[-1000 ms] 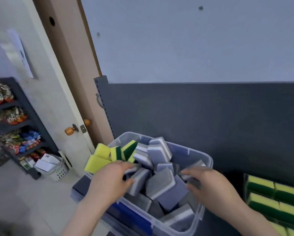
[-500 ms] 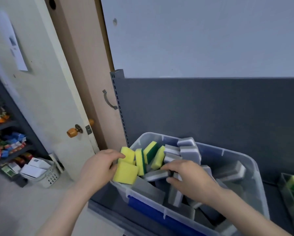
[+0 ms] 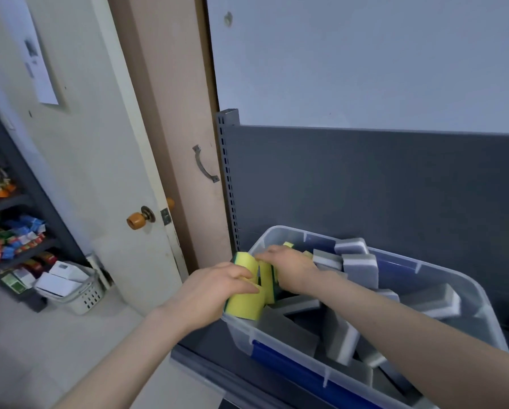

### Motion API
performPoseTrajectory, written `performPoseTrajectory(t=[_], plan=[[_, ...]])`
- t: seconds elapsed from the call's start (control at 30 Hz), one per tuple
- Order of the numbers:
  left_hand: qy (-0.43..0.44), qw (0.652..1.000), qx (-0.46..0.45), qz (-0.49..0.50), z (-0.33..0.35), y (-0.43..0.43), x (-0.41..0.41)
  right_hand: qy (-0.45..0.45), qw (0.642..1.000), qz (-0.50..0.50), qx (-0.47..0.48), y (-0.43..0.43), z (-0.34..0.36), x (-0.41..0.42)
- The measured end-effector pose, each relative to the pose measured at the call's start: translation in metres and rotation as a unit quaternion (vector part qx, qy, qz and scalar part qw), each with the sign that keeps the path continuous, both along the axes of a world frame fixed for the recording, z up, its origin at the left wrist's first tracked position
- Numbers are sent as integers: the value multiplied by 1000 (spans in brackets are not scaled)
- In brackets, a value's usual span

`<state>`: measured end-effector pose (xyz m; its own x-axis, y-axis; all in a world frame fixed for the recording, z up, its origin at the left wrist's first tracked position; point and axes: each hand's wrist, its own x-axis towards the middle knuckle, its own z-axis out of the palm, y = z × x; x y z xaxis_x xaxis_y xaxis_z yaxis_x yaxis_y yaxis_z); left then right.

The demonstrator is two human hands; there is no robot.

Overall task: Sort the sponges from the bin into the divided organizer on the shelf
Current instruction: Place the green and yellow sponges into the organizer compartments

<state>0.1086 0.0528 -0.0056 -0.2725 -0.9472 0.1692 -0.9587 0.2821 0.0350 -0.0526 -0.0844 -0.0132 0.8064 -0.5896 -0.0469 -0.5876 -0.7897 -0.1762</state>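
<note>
Two bare hands work the near-left corner of a clear plastic storage bin (image 3: 418, 268) that sits on a dark grey metal shelf (image 3: 206, 335), gathering yellow foam sponges with green scouring backs (image 3: 245, 304) from a jumble of grey-and-white block sponges (image 3: 360, 265). The left hand (image 3: 214, 287) is clenched around one yellow sponge at the bin's rim, with a second standing just behind its fingers; the right hand (image 3: 288, 267) reaches across and presses down on further yellow sponges beside them, though whether it truly grips one cannot be told. The step in hand appears to be picking the yellow sponges out from the grey ones. The divided organizer lies out of sight here, apart from a dark, unclear shape at the far right edge, so the next move likely calls for lifting the gathered bundle clear of the rim and carrying it rightward along the shelf without dropping any. A white door with an orange knob (image 3: 136, 220) stands to the left.
</note>
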Motion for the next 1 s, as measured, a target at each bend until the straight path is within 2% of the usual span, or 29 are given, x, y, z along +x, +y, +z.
performPoseTrajectory(t=[0.1,0.23,0.4,0.5,0.63,0.8,1.0], plan=[[29,1000,-6,4,-1,0,0,24,999,14,-36,-2,-6,-1],[117,993,-11,29,4,1,-1,11,998,1,-66,-4,-2,-17],[212,975,4,61,17,2,-16,-100,992,-73,-3,-1,21,-51],[268,960,-20,79,22,1,-28,-204,967,-153,28,5,34,-80],[338,932,-76,103,28,-7,-47,-307,929,-203,37,16,44,-112],[384,909,-124,105,25,-14,-81,-376,892,-250,31,33,33,-147],[404,895,-139,132,7,-23,-126,-452,829,-327,32,52,13,-185]])
